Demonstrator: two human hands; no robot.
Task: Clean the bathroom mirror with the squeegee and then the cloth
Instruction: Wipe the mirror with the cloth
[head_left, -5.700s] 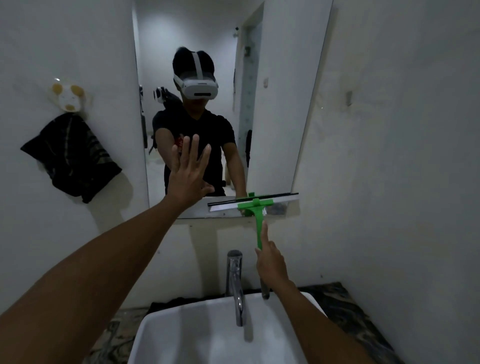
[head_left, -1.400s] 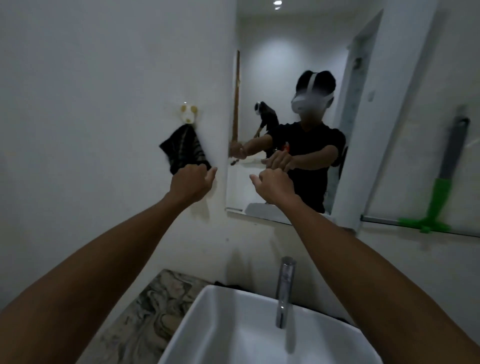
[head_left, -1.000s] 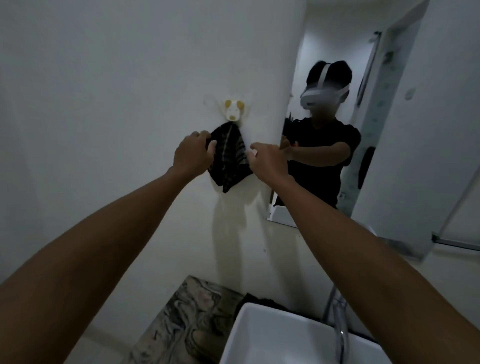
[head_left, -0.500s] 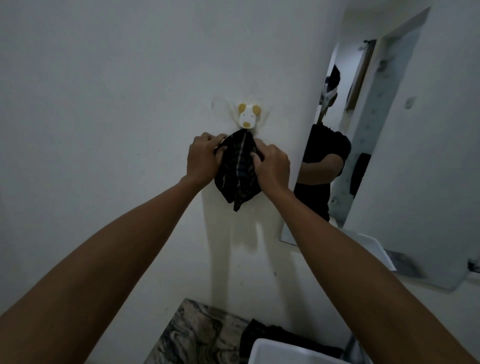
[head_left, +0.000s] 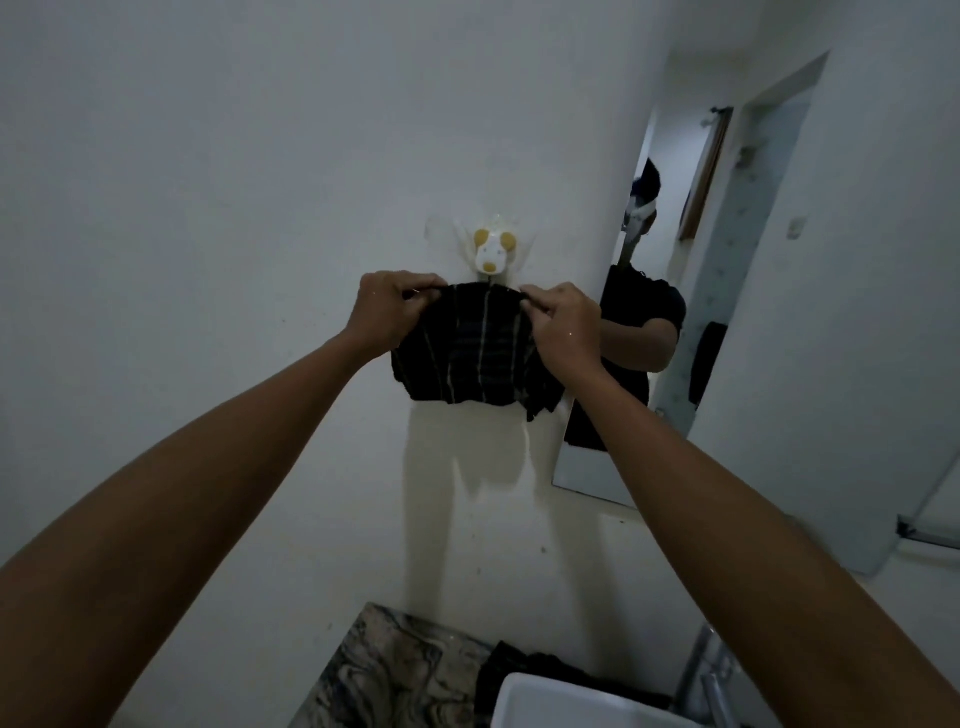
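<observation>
Outstretched, left hand (head_left: 387, 309) and right hand (head_left: 563, 325) grip the cloth (head_left: 475, 353) taut.

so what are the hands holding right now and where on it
Both hold the dark striped cloth by its top edge: the left hand pinches the upper left corner, the right hand the upper right, just below the dog-shaped hook.

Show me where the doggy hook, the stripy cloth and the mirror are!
doggy hook (head_left: 491, 251): head view, on the white dog face.
stripy cloth (head_left: 475, 358): head view, on the middle of the dark fabric between the hands.
mirror (head_left: 737, 291): head view, on the glass at the right, showing a doorway.
</observation>
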